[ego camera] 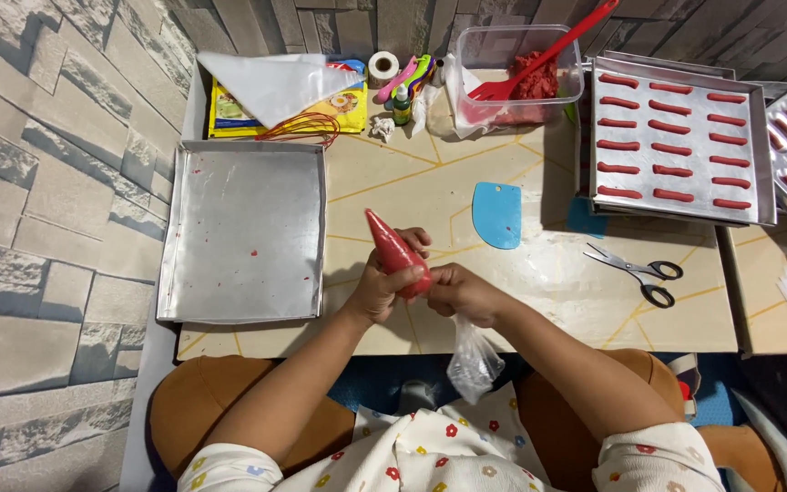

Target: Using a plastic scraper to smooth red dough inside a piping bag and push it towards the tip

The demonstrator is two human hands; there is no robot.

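Loose bag tail [473,360]: the empty clear plastic end of my piping bag hangs down over my lap, below my right hand. It is not twisted tight as far as I can see, so I think the red batter could push back up into it if I squeeze too hard.

My right hand [462,292]: closed around the back of the filled part of the bag, at the near edge of the table. If this grip gets loose, the batter may come out from the wrong end.

My left hand [384,287]: wrapped around the red piping bag [396,252], fingers closed on the thick part. The pointed tip looks up and left, toward the empty tray. I cannot tell if the tip is cut open; if it is, pressure now could drop batter on the table.

Empty metal tray [246,232]: just beside my left hand, with a few small red spots on it. The tip is over the table, not over the tray, so any drip would miss it.

Blue scraper [497,215]: lies flat on the table, near and beyond my hands.

Scissors [638,270]: to the right, well apart from my hands. A wide move of my elbow could push them.

Filled tray [680,141]: far right, rows of red piped sticks. It sits on another tray and could slide if hit.

Plastic tub [512,77]: far, with red batter and a red spatula [548,50] leaning out. I judge the long handle could tip out.
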